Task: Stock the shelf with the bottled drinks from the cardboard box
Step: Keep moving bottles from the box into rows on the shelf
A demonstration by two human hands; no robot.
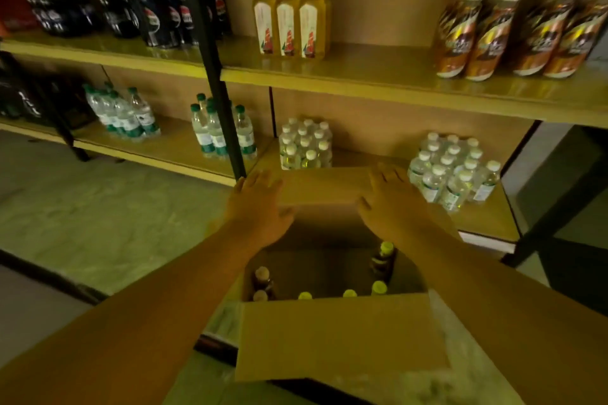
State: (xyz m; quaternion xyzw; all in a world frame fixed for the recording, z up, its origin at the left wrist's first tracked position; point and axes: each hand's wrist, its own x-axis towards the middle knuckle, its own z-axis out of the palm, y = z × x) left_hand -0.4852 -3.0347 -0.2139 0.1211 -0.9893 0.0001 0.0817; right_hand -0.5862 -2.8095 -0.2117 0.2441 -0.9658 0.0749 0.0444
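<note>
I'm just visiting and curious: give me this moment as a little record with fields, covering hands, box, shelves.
left hand: open, fingers spread, over the far flap
right hand: open, fingers spread, holding nothing
cardboard box: flaps open, below both hands
bottles in box: several upright, dark with yellow-green caps
upper shelf: yellow drinks, brown drinks, dark sodas
lower shelf: clear water bottles in groups
task stage: no bottle picked up yet

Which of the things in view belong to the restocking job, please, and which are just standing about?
Job:
cardboard box, open
bottled drinks inside it
shelf
left hand and right hand, both open above the box

Just about:
cola bottles
green-capped water bottles
white-capped water packs
</note>
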